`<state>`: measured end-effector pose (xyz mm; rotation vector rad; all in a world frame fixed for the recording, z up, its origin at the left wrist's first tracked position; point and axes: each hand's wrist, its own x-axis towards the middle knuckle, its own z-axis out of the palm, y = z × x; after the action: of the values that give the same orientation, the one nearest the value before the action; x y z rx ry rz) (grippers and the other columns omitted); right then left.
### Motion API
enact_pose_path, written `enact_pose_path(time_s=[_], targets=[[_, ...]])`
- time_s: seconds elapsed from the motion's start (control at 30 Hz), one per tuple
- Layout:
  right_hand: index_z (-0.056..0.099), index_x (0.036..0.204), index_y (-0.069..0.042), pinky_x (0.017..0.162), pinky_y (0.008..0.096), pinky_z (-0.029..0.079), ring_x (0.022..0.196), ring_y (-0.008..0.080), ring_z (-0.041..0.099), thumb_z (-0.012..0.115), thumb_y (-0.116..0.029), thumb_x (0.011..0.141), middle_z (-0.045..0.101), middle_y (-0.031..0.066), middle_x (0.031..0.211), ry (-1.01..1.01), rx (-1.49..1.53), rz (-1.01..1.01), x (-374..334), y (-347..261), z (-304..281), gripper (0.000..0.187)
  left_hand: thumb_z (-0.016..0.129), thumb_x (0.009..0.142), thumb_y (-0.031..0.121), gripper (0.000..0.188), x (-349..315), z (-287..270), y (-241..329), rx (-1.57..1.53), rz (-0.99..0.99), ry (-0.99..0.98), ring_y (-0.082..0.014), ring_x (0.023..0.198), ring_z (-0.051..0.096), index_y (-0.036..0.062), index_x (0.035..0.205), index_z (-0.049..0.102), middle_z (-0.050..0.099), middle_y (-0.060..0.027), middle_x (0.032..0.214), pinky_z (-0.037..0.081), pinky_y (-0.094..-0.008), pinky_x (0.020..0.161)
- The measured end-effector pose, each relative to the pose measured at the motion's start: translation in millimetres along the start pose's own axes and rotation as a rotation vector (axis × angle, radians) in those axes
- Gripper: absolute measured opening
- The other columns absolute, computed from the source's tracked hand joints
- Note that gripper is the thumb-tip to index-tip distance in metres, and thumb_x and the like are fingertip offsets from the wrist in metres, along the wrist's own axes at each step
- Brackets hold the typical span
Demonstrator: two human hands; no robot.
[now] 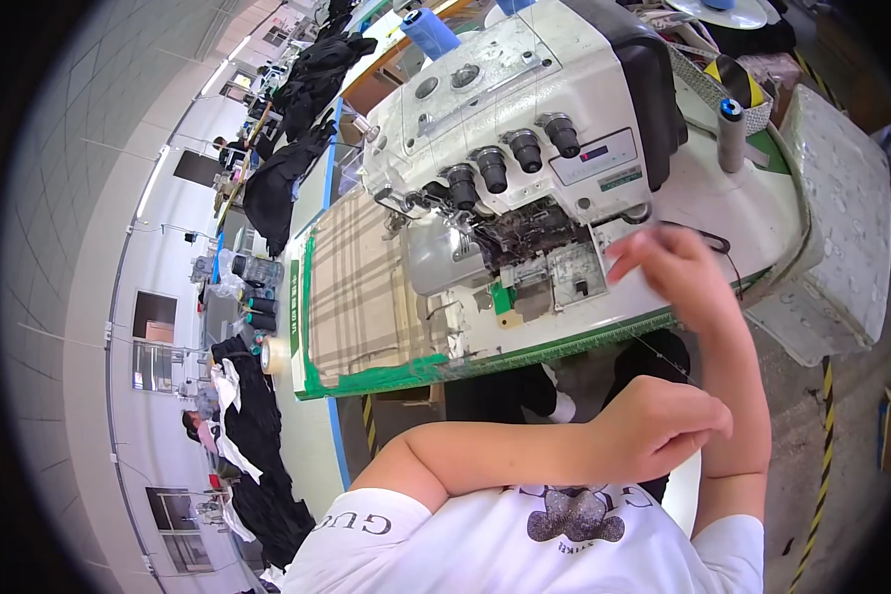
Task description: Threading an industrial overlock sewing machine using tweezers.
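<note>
A white overlock sewing machine stands in front of me, its front cover swung open and the dark, linty looper area exposed. My right hand is raised at the machine's lower right side, slightly smeared by motion. Its thumb and forefinger come together in a pinch; anything between them is too small to see. My left hand is closed in front of my body, below the table's front edge and across my right forearm. Its fingers are curled in, so what they hold, if anything, is hidden.
Brown plaid covering edged with green tape lies left of the machine. A green ruler strip runs along the table's front edge. A thread cone stands at right, near a pale covered box. Dark garments lie at far left.
</note>
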<state>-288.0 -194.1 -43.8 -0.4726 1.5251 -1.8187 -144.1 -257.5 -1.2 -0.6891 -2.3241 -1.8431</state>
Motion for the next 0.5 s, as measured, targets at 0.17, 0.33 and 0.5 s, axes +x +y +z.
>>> enact_pose_path(time_s=[0.17, 0.33, 0.5], targets=[[0.062, 0.117, 0.006, 0.038, 0.0193, 0.02, 0.044, 0.0025, 0.029, 0.054, -0.018, 0.097, 0.059, 0.0018, 0.068, -0.412, 0.305, 0.234, -5, -17, 29, 0.032, 0.06, 0.079, -0.006, 0.021, -15, 3, -6, 0.089, -0.095, -0.052, -0.0276, 0.065, 0.063, 0.0066, 0.095, 0.065, 0.064, -0.0086, 0.075, 0.049, -0.0359, 0.057], [0.062, 0.113, 0.004, 0.038, 0.0197, 0.019, 0.045, 0.0007, 0.027, 0.053, -0.008, 0.093, 0.042, -0.0061, 0.059, -0.391, 0.417, 0.217, -7, -30, 38, 0.025, 0.061, 0.08, -0.006, 0.022, -19, -4, -1, 0.134, -0.095, -0.041, -0.0275, 0.067, 0.064, 0.007, 0.097, 0.065, 0.065, -0.0084, 0.077, 0.05, -0.0362, 0.058], [0.064, 0.109, 0.0, 0.04, 0.0192, 0.02, 0.045, 0.0005, 0.028, 0.05, -0.004, 0.091, 0.039, -0.0072, 0.057, -0.332, 0.614, 0.003, -11, -37, 38, 0.023, 0.06, 0.083, -0.004, 0.022, -21, -14, 6, 0.21, -0.081, -0.154, -0.0268, 0.067, 0.063, 0.0071, 0.101, 0.064, 0.065, -0.008, 0.077, 0.05, -0.0343, 0.06]])
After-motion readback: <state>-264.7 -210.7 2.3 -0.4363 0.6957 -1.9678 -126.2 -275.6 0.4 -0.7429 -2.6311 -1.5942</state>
